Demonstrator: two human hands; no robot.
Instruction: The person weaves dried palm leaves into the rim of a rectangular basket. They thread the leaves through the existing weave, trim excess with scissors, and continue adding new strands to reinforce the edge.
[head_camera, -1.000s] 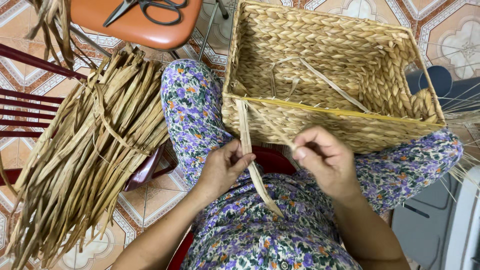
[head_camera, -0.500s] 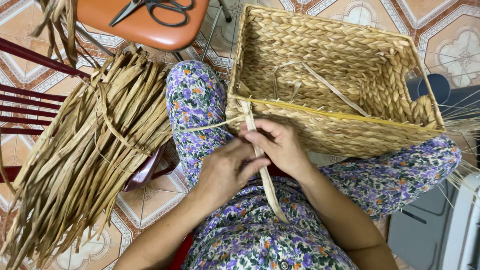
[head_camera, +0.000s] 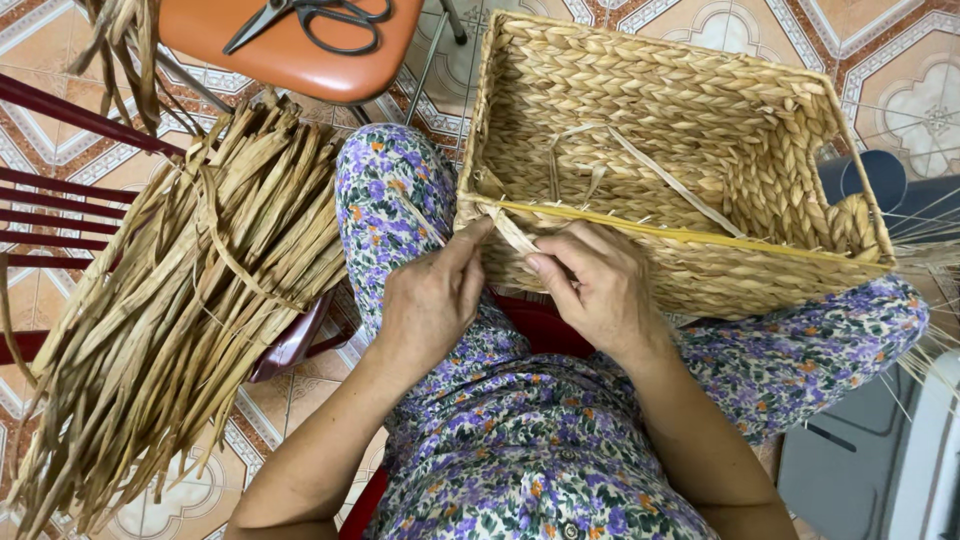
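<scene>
Both hands, left hand and right hand, pinch a flat straw strand at the basket rim; it likely needs steady tension and flat laying.

Under me the floor is tiled in orange, cream and grey patterns, showing at the upper right of the frame and again at the lower left. At the top, left of centre, stands an orange stool on thin metal legs, with black scissors lying on its seat. Dark red bars of a chair run across the left edge. A red seat shows beneath my lap at the centre. At the lower right sits something grey and white; I cannot tell what. The light is soft and even.
</scene>
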